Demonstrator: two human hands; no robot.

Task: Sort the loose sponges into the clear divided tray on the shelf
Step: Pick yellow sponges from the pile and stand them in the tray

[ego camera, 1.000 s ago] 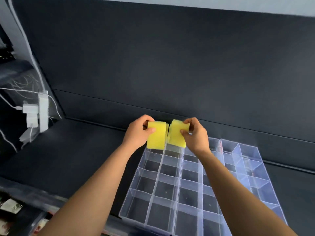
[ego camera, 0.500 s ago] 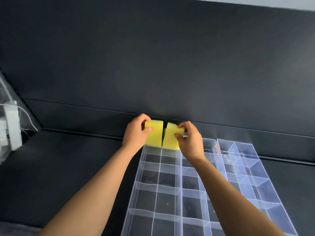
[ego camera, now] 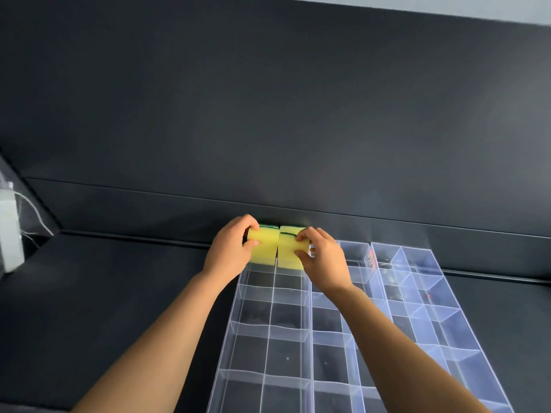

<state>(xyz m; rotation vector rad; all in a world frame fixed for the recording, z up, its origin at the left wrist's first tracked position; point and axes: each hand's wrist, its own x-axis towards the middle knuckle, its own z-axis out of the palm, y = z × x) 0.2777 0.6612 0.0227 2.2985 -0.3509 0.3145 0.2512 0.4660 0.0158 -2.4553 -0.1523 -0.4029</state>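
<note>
Two yellow sponges with green scouring backs stand side by side at the far end of the clear divided tray [ego camera: 310, 332]. My left hand [ego camera: 231, 251] grips the left sponge [ego camera: 265, 248] between thumb and fingers. My right hand [ego camera: 323, 260] grips the right sponge [ego camera: 287, 248] the same way. Both sponges stand on edge over the tray's two far-left compartments, touching each other, close to the dark back wall. Their lower edges sit at the tray's rim; how deep they reach I cannot tell.
The tray lies on a dark shelf [ego camera: 119, 293] with several see-through compartments nearer me. A dark back panel [ego camera: 298, 129] rises just behind the sponges. A white power strip with cables [ego camera: 10, 231] hangs at the left edge.
Both hands have carried the sponges farther away and lower, to the tray's far end by the back wall. The sponges turned more upright, showing their green backs.
</note>
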